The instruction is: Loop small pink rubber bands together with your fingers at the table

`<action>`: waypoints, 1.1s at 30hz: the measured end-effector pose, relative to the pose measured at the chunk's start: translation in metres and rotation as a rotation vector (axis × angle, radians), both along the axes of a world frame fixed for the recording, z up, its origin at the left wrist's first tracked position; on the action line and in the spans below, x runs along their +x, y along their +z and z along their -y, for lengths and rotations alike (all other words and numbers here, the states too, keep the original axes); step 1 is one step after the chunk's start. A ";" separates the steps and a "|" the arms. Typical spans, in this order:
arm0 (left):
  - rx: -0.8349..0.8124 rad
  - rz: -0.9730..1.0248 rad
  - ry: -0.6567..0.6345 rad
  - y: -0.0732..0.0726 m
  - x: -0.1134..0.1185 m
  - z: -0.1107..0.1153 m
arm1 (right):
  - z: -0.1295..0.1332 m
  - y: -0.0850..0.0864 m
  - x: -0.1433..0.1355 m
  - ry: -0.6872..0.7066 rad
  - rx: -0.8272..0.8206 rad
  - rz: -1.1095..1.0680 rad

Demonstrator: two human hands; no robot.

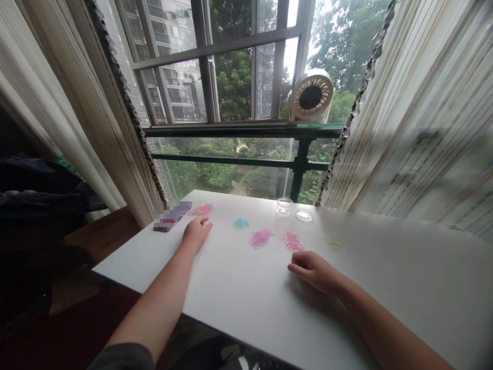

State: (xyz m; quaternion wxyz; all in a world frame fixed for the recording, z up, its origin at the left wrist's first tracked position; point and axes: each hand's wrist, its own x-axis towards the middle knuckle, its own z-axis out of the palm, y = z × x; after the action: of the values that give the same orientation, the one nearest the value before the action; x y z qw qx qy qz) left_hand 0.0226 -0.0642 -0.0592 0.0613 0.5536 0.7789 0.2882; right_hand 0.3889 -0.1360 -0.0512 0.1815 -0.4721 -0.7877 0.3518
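My left hand [196, 232] rests low at the table's left, just in front of a mixed pink, yellow and blue pile of small rubber bands [202, 209]. Its thumb and forefinger stand a little apart, with nothing visible between them. My right hand [314, 270] is curled, fingers bent in above the thumb, at the near edge of a pinkish-red pile of bands [291, 240]. Whatever its fingers may hold is hidden. Between the hands lie a purple pile [261, 238] and a turquoise pile [241, 223]. A faint yellow pile [333, 242] lies right of the red one.
A clear round container [284, 206] and what looks like its lid [304, 216] stand at the white table's [239, 288] back edge. A phone-like flat object [173, 216], partly blurred out, lies at the left. Behind are a railing [231, 132], curtains and a white fan [311, 95].
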 end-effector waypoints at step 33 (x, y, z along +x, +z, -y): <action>0.207 0.388 -0.209 -0.005 0.007 -0.005 | 0.002 0.003 0.000 -0.009 -0.027 -0.029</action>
State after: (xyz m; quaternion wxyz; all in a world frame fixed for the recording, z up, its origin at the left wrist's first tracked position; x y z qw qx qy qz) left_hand 0.0295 -0.0596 -0.0640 0.1823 0.5690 0.6573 0.4594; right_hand 0.3889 -0.1379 -0.0478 0.1881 -0.4730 -0.7779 0.3685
